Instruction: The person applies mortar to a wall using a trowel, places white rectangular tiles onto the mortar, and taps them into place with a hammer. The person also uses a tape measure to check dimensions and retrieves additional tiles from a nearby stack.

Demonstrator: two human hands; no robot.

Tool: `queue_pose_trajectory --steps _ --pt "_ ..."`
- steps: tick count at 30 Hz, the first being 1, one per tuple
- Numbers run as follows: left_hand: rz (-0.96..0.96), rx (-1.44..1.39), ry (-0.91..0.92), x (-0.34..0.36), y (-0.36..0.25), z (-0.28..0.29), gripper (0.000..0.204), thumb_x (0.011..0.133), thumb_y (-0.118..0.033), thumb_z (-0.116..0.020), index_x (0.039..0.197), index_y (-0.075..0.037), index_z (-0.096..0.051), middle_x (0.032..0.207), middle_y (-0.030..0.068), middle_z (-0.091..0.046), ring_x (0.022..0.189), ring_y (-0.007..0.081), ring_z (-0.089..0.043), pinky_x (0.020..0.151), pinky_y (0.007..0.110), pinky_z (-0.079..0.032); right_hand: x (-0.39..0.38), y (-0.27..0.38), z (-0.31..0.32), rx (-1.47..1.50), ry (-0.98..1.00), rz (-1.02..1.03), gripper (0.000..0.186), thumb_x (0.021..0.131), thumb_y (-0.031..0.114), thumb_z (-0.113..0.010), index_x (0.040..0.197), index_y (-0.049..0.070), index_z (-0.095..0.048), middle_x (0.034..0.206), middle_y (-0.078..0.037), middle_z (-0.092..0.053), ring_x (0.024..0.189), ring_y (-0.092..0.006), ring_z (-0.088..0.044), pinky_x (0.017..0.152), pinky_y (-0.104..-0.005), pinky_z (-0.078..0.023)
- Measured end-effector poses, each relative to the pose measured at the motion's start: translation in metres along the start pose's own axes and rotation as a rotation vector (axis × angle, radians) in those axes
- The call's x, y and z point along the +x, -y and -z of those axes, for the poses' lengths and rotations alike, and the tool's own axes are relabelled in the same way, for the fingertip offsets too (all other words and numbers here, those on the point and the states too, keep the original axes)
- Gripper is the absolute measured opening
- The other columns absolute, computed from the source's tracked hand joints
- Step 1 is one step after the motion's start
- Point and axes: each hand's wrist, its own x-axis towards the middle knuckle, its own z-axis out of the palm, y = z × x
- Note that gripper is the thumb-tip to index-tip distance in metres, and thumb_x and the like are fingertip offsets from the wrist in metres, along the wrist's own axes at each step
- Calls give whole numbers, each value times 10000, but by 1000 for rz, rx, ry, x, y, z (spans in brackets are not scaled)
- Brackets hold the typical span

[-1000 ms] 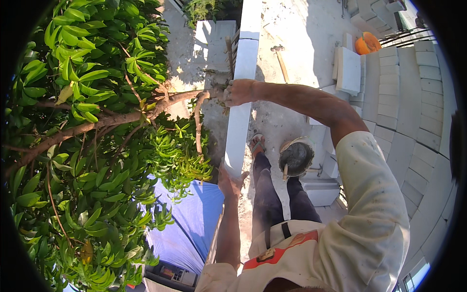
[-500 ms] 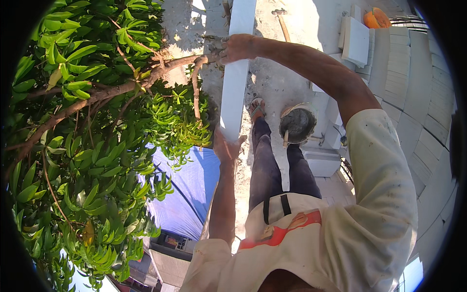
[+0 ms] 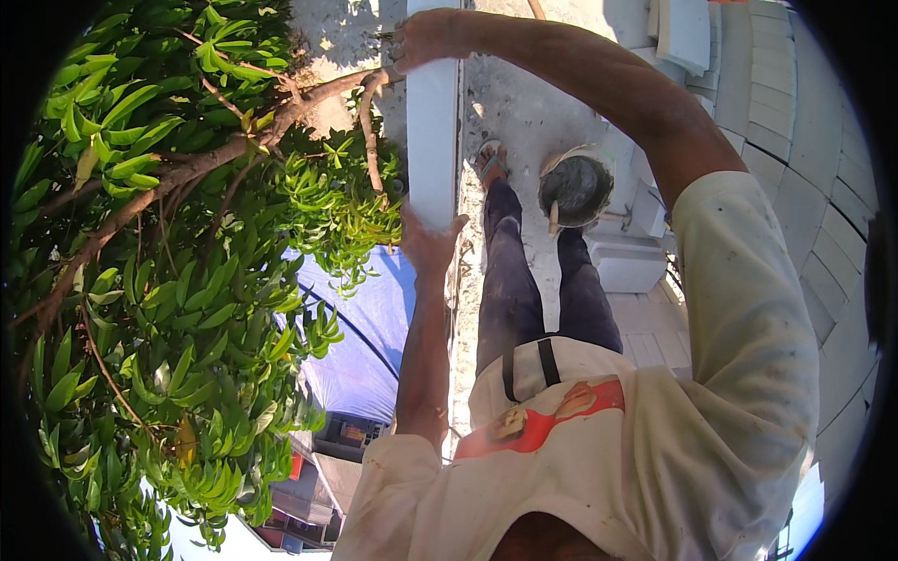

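Observation:
A long, pale lightweight building block (image 3: 433, 140) lies nearly straight away from me, left of my legs, beside a branch. My left hand (image 3: 432, 241) grips its near end, thumb out on the right side and the other fingers partly hidden at the left edge. My right arm reaches over to the far part, where my right hand (image 3: 427, 39) wraps across the block with its fingertips at the left edge. The far end of the block runs out of the picture.
A leafy tree branch (image 3: 201, 164) fills the left side. Below it hangs a blue tarpaulin (image 3: 360, 332). A bucket of grey mortar (image 3: 578, 182) with a handle sticking out stands by my feet. Pale blocks (image 3: 627, 265) are stacked at the right.
The block has swung from a slight rightward slant to nearly straight, its far part moving left with my right hand. Both hands keep their hold. The whole view has also shifted.

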Motion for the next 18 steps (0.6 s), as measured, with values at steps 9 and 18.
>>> queue_pose_trajectory --steps 9,18 --pt "5 24 11 -1 -4 2 1125 566 -314 -1029 1457 17 -428 1219 252 -663 1054 445 -688 902 503 -568 7 -5 -20 23 -27 -4 555 737 52 -848 1220 203 -621 1042 -120 -673 1074 -354 -703 862 -422 -624" --pt "46 -8 14 -1 -7 2 1106 571 -302 -1026 1448 13 -430 1195 255 -668 1067 451 -677 917 512 -559 4 -3 -14 -15 -45 -2 605 726 51 -858 1256 211 -615 1062 -112 -677 1108 -347 -693 882 -414 -621"
